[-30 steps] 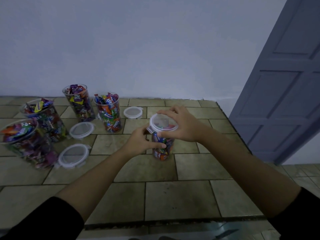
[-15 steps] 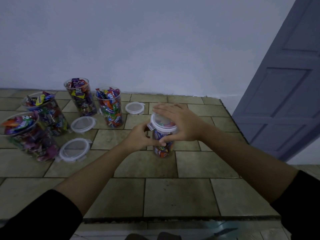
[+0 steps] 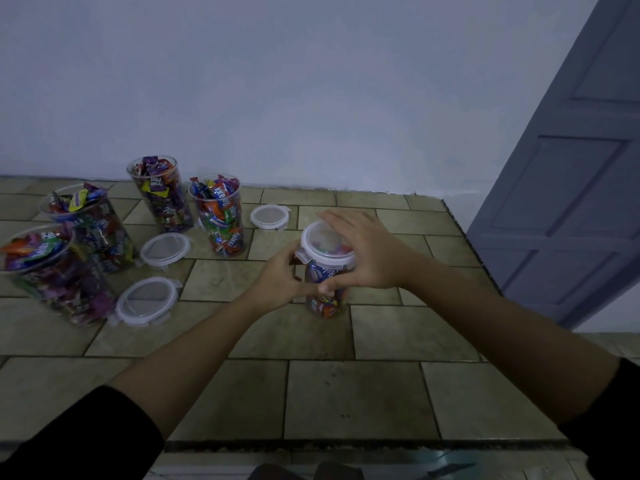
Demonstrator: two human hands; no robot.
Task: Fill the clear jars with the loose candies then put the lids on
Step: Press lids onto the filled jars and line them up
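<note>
Right hand (image 3: 367,258) caps upright jar (image 3: 325,306)

It curls over the lid (image 3: 327,240); your left hand (image 3: 280,282) grips the jar's side. Jar stands mid-surface (image 3: 346,393), long axis vertical. 4 open filled jars (image 3: 218,216) and 3 loose lids (image 3: 165,247) sit left, apart.

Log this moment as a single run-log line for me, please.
step: lidding | small jar: full, upright | lid: on its rim | left hand: grips small jar | right hand: grips lid | waiting: four open jars, three loose lids
</note>
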